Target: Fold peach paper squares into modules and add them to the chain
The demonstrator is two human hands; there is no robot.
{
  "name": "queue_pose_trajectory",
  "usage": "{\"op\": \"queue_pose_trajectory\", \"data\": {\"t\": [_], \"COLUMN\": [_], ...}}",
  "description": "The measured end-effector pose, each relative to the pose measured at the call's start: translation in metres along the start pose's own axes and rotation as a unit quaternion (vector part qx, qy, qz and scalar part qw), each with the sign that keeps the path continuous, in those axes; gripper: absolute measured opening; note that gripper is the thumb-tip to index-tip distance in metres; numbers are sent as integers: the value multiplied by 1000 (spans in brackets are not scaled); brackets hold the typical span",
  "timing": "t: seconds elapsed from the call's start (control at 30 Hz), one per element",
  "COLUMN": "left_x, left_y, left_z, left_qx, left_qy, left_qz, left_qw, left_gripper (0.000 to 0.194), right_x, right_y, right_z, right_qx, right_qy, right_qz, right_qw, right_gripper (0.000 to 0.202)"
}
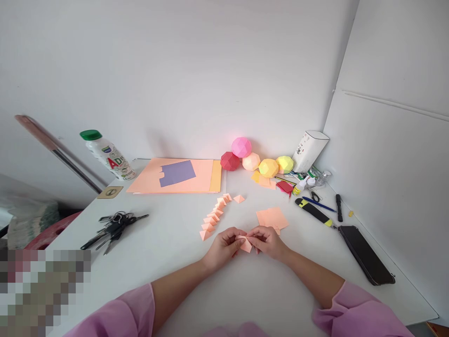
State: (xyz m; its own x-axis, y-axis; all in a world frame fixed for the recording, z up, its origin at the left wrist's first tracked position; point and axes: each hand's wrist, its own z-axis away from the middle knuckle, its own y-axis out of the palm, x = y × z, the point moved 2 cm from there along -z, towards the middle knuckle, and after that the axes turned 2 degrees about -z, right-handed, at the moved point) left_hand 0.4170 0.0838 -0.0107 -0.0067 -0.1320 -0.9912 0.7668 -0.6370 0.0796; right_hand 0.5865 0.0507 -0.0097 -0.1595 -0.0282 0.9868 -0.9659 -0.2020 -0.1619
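Note:
A small peach paper piece (247,246), partly folded, is pinched between both hands over the middle of the table. My left hand (224,247) grips its left side with thumb and fingers. On the other side my right hand (268,242) is closed on its upper right part. Just behind the right hand lie several flat peach paper pieces (271,217). Beyond the left hand runs a slanting row of folded peach paper units (213,217), with a single folded unit (239,199) apart at its far end. Fingers hide part of the held paper.
Faceted paper balls (241,148) sit against the wall. At back left are peach sheets (147,178) with a purple paper (177,173) and a bottle (108,154). Keys (117,227) lie left; a box cutter (314,212), glue bottle (299,186) and phone (365,254) lie right.

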Motion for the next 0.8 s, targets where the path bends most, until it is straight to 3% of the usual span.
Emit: {"op": "queue_pose_trajectory", "data": {"t": [0.57, 0.8], "left_x": [-1, -1], "left_y": [0, 2], "left_z": [0, 1], "left_qx": [-6, 16], "left_qy": [-9, -5], "left_qz": [2, -2], "left_qw": [1000, 1000], "left_gripper": [28, 29], "right_x": [4, 3], "right_y": [0, 1], "right_z": [2, 2], "right_qx": [-7, 2], "right_qy": [19, 9], "right_qz": [15, 41], "right_qw": [1000, 999], "right_gripper": [24, 26]}}
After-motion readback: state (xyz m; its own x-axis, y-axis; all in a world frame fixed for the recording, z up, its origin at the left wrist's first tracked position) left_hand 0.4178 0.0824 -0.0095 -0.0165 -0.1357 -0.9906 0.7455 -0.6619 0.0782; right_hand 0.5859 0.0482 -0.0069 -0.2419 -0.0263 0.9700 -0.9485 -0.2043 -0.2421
